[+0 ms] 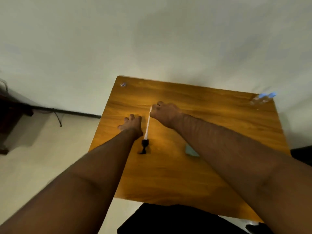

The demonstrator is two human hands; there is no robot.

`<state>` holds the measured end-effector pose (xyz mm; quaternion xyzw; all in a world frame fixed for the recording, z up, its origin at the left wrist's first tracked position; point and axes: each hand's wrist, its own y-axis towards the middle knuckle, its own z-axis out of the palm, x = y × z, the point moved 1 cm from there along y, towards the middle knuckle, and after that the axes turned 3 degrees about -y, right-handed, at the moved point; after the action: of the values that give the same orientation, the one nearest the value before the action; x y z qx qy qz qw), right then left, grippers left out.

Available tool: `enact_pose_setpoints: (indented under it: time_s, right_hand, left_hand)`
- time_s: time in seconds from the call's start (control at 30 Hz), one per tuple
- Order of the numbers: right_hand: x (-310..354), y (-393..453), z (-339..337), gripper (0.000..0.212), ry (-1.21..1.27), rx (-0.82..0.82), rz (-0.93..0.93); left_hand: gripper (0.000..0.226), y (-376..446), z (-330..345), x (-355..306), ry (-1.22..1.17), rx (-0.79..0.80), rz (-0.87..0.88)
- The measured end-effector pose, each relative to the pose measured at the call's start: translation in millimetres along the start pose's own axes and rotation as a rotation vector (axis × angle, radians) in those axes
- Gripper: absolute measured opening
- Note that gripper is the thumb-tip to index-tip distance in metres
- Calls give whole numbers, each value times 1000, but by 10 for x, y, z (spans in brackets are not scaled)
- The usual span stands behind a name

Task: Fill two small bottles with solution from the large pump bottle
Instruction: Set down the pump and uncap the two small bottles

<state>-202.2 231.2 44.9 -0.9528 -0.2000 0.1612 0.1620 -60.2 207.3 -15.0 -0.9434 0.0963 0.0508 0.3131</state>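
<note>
Two small bottles at table corner, apart from hands.

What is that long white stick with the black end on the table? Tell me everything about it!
It looks like the pump part of a pump bottle: a thin white tube with a black pump head at the near end. It looks like plastic. It slants across the middle of the wooden table, black end toward the person. The right hand pinches the tube's far tip. The left hand rests close beside it; whether they touch is unclear. The picture is blurry.
</note>
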Motion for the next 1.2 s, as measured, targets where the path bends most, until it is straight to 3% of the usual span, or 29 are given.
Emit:
enact_pose_setpoints:
  time_s: [0.17, 0.3, 0.5, 0.63, 0.87, 1.03, 1.2]
  right_hand:
    - [-796, -641, -168, 32, 39, -56, 222]
    - [-1503, -1387, 87, 35, 133, -54, 392]
    - [-2412, -2400, 758, 34, 228, -17, 535]
    - [-2943, -2844, 1297, 35, 303, -10, 588]
    - [-3465, -3123, 2136, 60, 443, 6, 536]
    - [-3729, -2989, 2467, 41, 418, -51, 470]
    - [-3984, -2612, 2567, 51, 439, -114, 453]
  left_hand:
    - [70, -2, -515, -953, 9, -147, 170]
    - [76, -74, -649, -1955, 37, -181, 347]
    - [82, -158, -541, -3424, 37, -177, 535]
    - [82, -117, -179, -4165, 35, -154, 537]
    - [69, 163, 582, -4740, -4, -123, 462]
    - [62, 448, 780, -4946, -80, -174, 428]
    - [64, 817, 890, -5063, -123, -131, 348]
